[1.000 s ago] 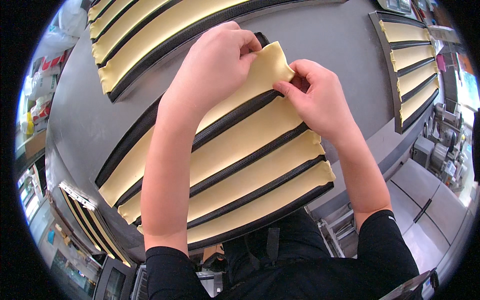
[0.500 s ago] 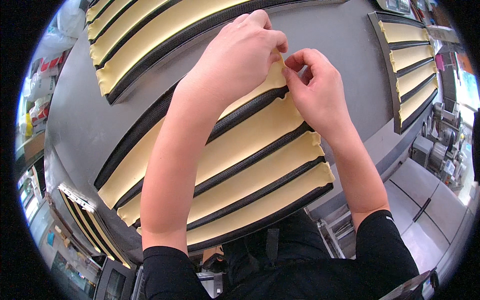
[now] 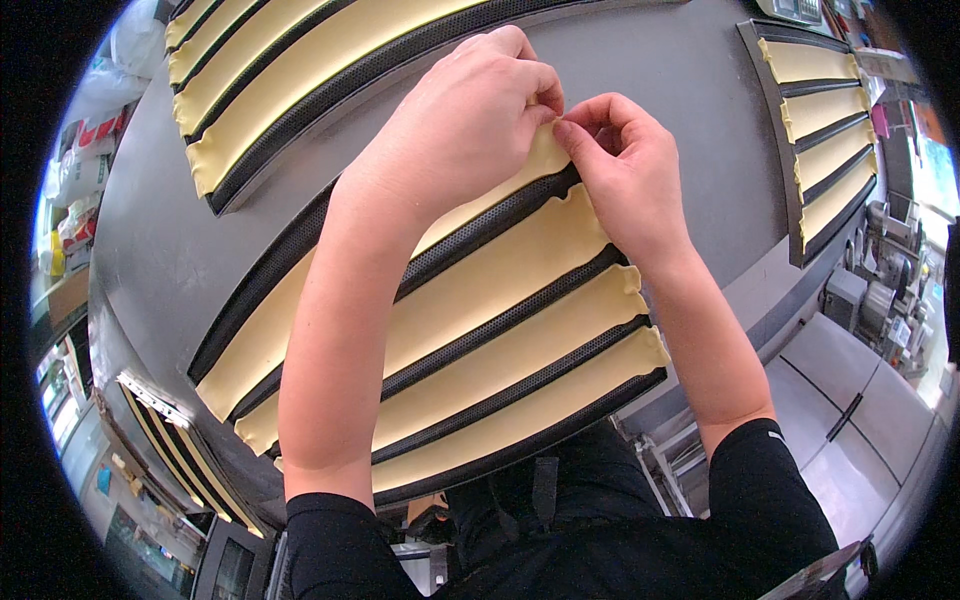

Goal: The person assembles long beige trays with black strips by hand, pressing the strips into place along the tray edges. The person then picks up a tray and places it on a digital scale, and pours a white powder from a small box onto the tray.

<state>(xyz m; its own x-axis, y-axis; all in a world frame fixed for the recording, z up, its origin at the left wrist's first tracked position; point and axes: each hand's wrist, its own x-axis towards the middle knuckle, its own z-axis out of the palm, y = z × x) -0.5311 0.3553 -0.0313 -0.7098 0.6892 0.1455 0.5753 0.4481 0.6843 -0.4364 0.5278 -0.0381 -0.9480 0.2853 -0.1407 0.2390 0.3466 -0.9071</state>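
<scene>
Legible lettering: none that I could read. My right sleeve [image 3: 758, 478]: black; bore small white mark near hem, too small for me to make out. Packages [image 3: 88, 172], left side of view: white with red areas; any print on them was too blurred to read. Device [image 3: 797, 11], upper right, cut by top edge: grey, with pale panel; I could make out no figures on it.

Left hand [image 3: 478, 112] nearer right hand [image 3: 636, 170]; pale strip's [image 3: 545, 156] end, spread out earlier, now gathered at fingers [image 3: 588, 147].
</scene>
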